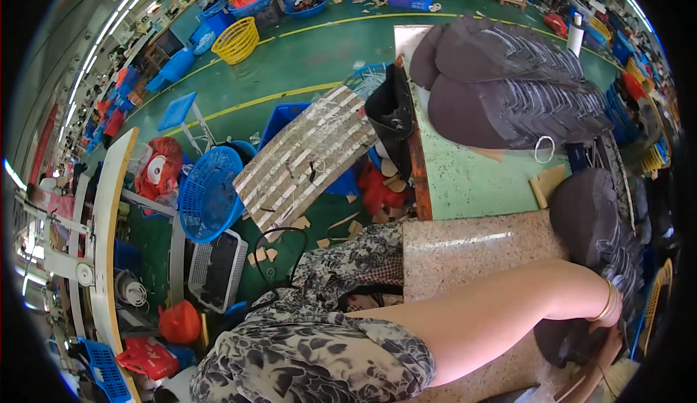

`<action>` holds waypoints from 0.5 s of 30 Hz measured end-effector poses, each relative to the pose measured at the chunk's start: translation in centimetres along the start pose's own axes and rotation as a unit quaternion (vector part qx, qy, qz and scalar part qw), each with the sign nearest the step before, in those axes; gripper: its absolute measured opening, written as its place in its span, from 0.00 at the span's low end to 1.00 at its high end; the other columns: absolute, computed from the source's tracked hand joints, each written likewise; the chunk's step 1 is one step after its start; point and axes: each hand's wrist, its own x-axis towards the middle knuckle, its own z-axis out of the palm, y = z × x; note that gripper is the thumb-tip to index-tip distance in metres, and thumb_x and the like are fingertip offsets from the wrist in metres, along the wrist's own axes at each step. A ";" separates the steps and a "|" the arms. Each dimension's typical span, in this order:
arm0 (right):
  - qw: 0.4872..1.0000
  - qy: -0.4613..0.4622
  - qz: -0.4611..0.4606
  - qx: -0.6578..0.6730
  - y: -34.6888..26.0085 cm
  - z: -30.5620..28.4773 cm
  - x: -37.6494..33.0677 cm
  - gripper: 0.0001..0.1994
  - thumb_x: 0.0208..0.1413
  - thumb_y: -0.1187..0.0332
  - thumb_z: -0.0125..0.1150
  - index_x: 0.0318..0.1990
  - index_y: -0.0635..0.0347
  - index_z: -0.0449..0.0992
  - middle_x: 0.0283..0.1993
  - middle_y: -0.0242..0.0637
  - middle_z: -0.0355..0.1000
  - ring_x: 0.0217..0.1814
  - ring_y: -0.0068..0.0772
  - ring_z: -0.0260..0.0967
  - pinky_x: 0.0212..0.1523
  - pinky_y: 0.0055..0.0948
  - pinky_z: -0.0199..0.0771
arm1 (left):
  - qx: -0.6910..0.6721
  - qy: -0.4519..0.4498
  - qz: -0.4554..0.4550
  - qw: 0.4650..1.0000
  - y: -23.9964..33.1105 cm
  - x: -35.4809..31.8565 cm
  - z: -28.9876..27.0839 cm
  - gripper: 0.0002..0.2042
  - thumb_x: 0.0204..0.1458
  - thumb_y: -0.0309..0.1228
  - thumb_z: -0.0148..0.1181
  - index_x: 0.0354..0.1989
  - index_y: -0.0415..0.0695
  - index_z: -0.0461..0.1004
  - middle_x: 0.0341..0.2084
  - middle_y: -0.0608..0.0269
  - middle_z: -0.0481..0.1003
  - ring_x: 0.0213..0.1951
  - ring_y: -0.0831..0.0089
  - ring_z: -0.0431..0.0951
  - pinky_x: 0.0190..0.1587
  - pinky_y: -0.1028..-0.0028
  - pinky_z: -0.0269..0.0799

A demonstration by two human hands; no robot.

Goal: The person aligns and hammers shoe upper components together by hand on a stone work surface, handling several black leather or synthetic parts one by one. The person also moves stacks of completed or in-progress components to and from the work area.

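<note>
The left hand (605,317) and right hand (608,348) were at a dark piece (557,341) on the speckled worktop (472,247) — fingers too indistinct to tell whether pinching — near a fanned stack (587,210), presumably overlapped for easy picking

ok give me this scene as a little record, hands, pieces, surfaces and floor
left hand: beside a dark grey piece, grip unclear
right hand: just below the left hand in view, grip unclear
left wrist: yellowish bangle
stacks: overlapping dark grey pieces on the green tabletop
near surface: speckled slab
floor: green, with a yellow basket
</note>
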 end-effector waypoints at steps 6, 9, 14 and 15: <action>0.998 0.033 0.022 0.049 -0.6 0.0 0.0 0.21 0.55 0.55 0.57 0.32 0.71 0.74 0.26 0.43 0.71 0.25 0.30 0.64 0.27 0.32 0.66 | 0.007 0.003 -0.003 1.000 0.6 -0.1 -0.4 0.09 0.43 0.30 0.51 0.24 0.42 0.78 0.24 0.47 0.76 0.30 0.53 0.77 0.35 0.60 0.72; 0.998 0.043 0.014 0.038 -1.5 0.3 -0.4 0.20 0.55 0.56 0.57 0.34 0.70 0.74 0.27 0.44 0.71 0.26 0.30 0.65 0.28 0.33 0.67 | 0.004 0.003 -0.001 1.000 1.1 0.1 -0.4 0.09 0.43 0.30 0.52 0.24 0.42 0.78 0.24 0.47 0.76 0.30 0.53 0.76 0.35 0.60 0.72; 0.998 0.064 0.005 0.028 -4.1 0.8 -2.0 0.19 0.54 0.56 0.58 0.37 0.68 0.74 0.28 0.47 0.71 0.27 0.31 0.67 0.31 0.35 0.68 | 0.004 0.015 0.000 1.000 1.9 -0.1 -1.6 0.09 0.42 0.30 0.52 0.24 0.42 0.78 0.24 0.47 0.76 0.29 0.54 0.76 0.35 0.61 0.72; 0.997 0.071 0.005 0.025 -4.8 0.6 -2.5 0.19 0.54 0.56 0.58 0.38 0.68 0.74 0.28 0.48 0.71 0.27 0.31 0.67 0.31 0.35 0.69 | 0.005 0.017 0.001 1.000 2.0 -0.4 -1.6 0.09 0.42 0.30 0.52 0.24 0.42 0.78 0.24 0.47 0.76 0.29 0.54 0.76 0.34 0.61 0.72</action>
